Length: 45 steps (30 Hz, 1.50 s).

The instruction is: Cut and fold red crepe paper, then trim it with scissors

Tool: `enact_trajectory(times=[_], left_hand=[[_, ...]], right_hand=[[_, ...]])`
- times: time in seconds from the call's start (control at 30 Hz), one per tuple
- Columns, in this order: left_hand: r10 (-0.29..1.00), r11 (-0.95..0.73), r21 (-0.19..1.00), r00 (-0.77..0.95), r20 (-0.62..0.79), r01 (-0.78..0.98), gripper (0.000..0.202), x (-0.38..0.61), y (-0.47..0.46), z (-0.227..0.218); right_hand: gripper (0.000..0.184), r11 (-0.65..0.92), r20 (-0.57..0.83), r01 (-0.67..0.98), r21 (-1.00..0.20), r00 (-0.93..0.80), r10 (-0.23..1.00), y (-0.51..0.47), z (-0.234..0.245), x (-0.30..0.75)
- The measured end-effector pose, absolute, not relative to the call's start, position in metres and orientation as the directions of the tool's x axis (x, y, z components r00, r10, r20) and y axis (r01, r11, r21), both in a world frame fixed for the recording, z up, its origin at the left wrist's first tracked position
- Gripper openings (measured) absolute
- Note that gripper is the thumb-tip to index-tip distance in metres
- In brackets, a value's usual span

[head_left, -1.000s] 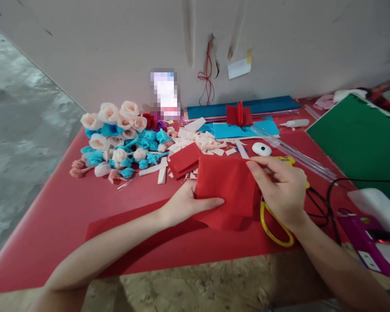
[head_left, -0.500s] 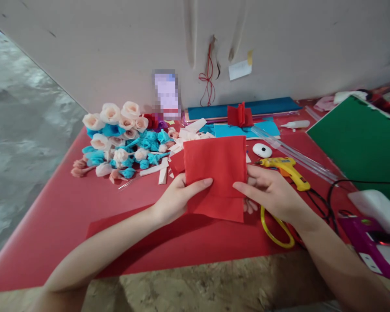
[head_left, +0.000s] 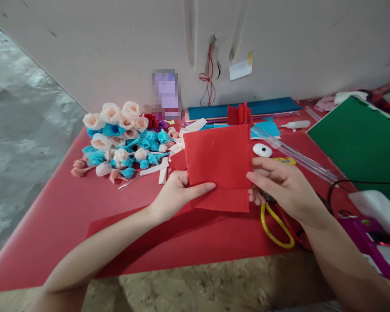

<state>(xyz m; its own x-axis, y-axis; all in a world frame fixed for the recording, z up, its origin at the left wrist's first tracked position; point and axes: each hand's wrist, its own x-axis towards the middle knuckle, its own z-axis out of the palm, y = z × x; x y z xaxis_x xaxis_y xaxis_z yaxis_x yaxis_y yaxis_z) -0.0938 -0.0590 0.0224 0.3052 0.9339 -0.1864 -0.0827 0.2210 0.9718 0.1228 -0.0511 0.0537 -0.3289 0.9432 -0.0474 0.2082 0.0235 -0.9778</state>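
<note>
A folded sheet of red crepe paper [head_left: 218, 158] is held up over the table, its upper layer ending a little above the lower one's bottom edge. My left hand [head_left: 178, 193] grips it at the lower left, thumb in front and fingers hidden behind. At the right edge, my right hand [head_left: 279, 186] has its thumb and fingertips closed on the paper's side. Under my left forearm lies a longer piece of red paper [head_left: 133, 229]. Behind the held sheet stands a small folded red paper piece [head_left: 238, 115].
Peach and blue paper flowers [head_left: 117, 138] crowd the left. A yellow glue gun [head_left: 286, 160], partly hidden by my right hand, yellow-handled scissors [head_left: 277, 229] and clear sticks [head_left: 299, 156] lie right. Beyond are a green board [head_left: 360, 143], a purple power strip [head_left: 354, 229] and a phone [head_left: 167, 95].
The red paper has risen slightly and tilted, its right side higher. My right hand has shifted a little rightward, its thumb sliding from the paper's face to its edge.
</note>
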Motion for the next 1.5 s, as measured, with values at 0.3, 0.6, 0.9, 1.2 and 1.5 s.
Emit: enact_trajectory(times=[0.3,0.6,0.9,1.2,1.5], left_hand=[[0.923,0.293,0.943,0.304,-0.235,-0.161,0.023,-0.093,-0.061,0.024],[0.953,0.21,0.968,0.249,-0.17,-0.141,0.023,-0.094,-0.062,0.024],[0.976,0.036,0.991,0.217,-0.007,-0.131,0.043,-0.093,-0.059,0.028],[0.973,0.0,0.982,0.228,0.044,-0.189,0.057,-0.091,-0.052,0.028],[0.785,0.262,0.962,0.596,-0.168,-0.075,0.059,-0.114,-0.049,0.027]], right_hand=[[0.029,-0.036,-0.096,0.161,-0.986,-0.379,0.92,-0.05,0.056,0.123],[0.027,-0.021,-0.125,0.207,-0.978,-0.503,0.855,-0.052,0.059,0.126],[0.041,0.025,-0.087,0.214,-0.976,-0.495,0.865,-0.053,0.062,0.124],[0.072,0.311,0.172,0.367,-0.877,-0.365,0.915,-0.054,0.048,0.12],[0.082,0.665,0.408,0.706,-0.244,-0.547,0.731,-0.071,0.048,0.134]])
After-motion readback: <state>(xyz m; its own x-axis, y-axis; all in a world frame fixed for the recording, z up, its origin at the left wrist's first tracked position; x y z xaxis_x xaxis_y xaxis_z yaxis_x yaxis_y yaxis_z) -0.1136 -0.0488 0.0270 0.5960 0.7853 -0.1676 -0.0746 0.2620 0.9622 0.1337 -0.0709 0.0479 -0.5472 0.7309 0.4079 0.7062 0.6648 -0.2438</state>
